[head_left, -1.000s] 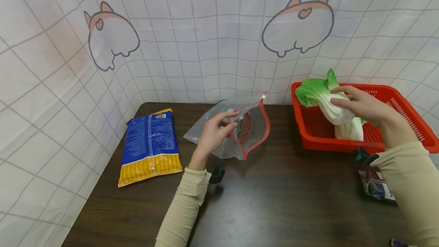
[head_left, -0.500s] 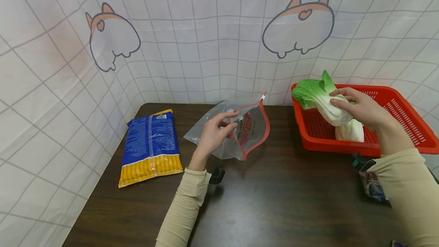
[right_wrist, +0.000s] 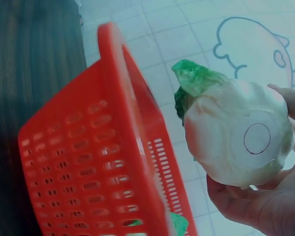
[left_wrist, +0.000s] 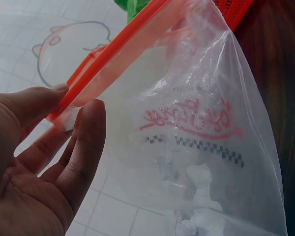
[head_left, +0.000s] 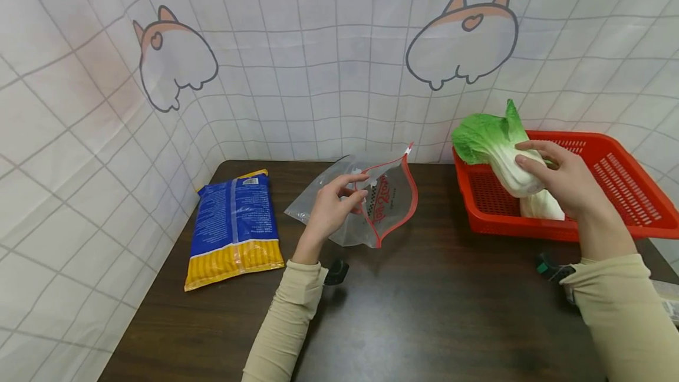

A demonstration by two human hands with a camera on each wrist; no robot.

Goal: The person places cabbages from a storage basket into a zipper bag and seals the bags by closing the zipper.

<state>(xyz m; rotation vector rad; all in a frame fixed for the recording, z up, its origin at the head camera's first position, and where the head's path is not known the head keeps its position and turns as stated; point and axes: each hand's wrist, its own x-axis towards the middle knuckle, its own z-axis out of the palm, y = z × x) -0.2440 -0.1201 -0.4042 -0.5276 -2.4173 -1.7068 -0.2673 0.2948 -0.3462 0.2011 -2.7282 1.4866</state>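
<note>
My left hand [head_left: 335, 205] pinches the red-edged mouth of a clear zip bag [head_left: 339, 164], which gapes toward the right. In the left wrist view thumb and fingers grip the bag's red rim [left_wrist: 108, 61], and red lettering shows on the plastic. Over the red basket [head_left: 509, 218], my right hand [head_left: 564, 175] holds a bok choy [head_left: 506, 161] by its white base, leaves pointing up and left. Its round white base [right_wrist: 258, 137] faces the right wrist camera. Below it in the basket lies another white vegetable [head_left: 542, 206], partly hidden.
A blue and yellow packet [head_left: 233, 229] lies at the left of the dark table [head_left: 424, 311]. White cloth with a grid pattern [head_left: 318, 63] hangs behind and at the left. Something partly hidden by the right sleeve lies at the right edge.
My right hand has shifted slightly with the bok choy, which stays above the basket. The left hand and the zip bag have stayed in place.
</note>
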